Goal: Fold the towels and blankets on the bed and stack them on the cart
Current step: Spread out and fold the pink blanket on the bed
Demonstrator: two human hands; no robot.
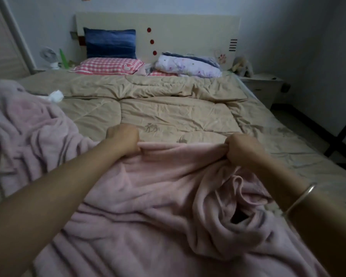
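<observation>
On the bed (168, 108), left hand (122, 137) and right hand (241, 149) grip pink blanket (158, 186).

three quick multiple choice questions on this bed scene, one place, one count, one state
1. Where is the blue pillow? A on the floor; B upright against the headboard; C on a chair.
2. How many red dots on the headboard? A one; B five; C three.
3. How is the pink blanket? A rumpled, gripped at its edge; B neatly folded; C rolled up tight.
Answers: B, it leans there behind the pink checked pillow; C, three in a column; A, left hand and right hand clutch its edge.
</observation>
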